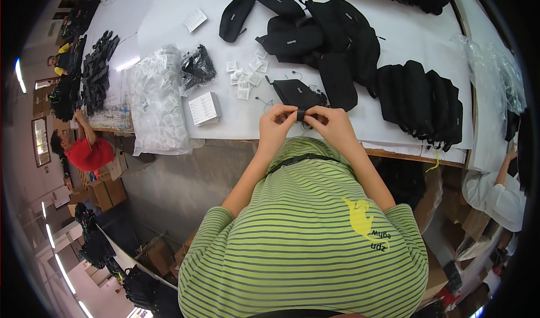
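Note:
Close to my body, at the table's near edge, my left hand (276, 122) and my right hand (332, 125) pinch a small black strap piece (301, 114) between thumbs and fingertips. The piece spans the gap between both hands; its exact kind is too small to make out. Just beyond it lies a flat black pouch (298, 93) with a thin cord at its corner. More black zip pouches (292, 41) are heaped further back. A row of filled black pouches (422, 101) sits to the right.
On the white table (163, 14) are scattered white tags (243, 81), a stack of printed cards (204, 108), a clear bag of white packets (160, 101) and a bag of black parts (197, 69). A person in red (90, 152) works at the far left; another person's pale sleeve (495, 200) shows at right.

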`<action>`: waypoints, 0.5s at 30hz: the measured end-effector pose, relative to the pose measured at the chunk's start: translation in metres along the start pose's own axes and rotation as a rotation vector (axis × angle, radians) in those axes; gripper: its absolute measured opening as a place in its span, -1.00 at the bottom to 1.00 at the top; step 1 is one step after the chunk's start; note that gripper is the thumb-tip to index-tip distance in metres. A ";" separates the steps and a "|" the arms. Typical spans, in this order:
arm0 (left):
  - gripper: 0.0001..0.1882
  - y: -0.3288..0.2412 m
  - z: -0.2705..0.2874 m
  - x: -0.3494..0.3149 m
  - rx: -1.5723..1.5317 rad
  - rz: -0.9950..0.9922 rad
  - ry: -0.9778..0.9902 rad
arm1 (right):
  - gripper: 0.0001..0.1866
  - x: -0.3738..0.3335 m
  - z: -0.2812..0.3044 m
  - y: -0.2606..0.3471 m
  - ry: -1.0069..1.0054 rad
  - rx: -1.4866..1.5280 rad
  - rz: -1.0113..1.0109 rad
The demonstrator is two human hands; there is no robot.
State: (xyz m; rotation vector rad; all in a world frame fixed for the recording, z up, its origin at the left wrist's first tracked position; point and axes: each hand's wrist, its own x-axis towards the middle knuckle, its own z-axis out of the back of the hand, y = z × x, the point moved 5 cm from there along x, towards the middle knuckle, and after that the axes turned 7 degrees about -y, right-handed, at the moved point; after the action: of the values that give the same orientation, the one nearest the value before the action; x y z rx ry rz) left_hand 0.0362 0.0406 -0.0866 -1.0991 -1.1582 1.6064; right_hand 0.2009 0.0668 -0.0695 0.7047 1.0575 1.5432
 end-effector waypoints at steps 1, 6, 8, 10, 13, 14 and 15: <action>-0.86 0.002 0.001 -0.002 -0.002 0.005 -0.001 | -0.84 -0.003 0.001 0.000 0.004 -0.002 -0.003; -0.86 0.006 -0.004 -0.009 -0.075 0.224 0.143 | -0.82 -0.017 0.001 -0.006 0.018 0.130 -0.073; -0.87 0.009 -0.005 -0.010 -0.064 0.212 0.165 | -0.82 -0.019 0.000 -0.007 -0.009 0.080 -0.005; -0.88 0.005 -0.005 -0.013 -0.055 0.197 0.189 | -0.83 -0.023 -0.002 -0.006 -0.039 0.026 0.066; -0.89 -0.013 -0.002 -0.019 0.226 -0.011 0.149 | -0.85 -0.028 -0.002 0.001 -0.064 -0.035 0.137; -0.90 -0.016 0.001 -0.020 0.139 -0.065 0.076 | -0.85 -0.028 -0.002 0.001 -0.019 0.075 -0.025; -0.90 -0.018 0.004 -0.021 0.052 -0.119 0.002 | -0.85 -0.030 -0.003 -0.003 0.026 0.184 -0.186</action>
State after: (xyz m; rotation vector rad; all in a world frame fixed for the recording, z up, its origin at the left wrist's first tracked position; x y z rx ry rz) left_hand 0.0400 0.0235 -0.0644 -0.9798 -1.1522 1.5341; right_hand 0.2069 0.0377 -0.0703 0.6913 1.2599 1.3105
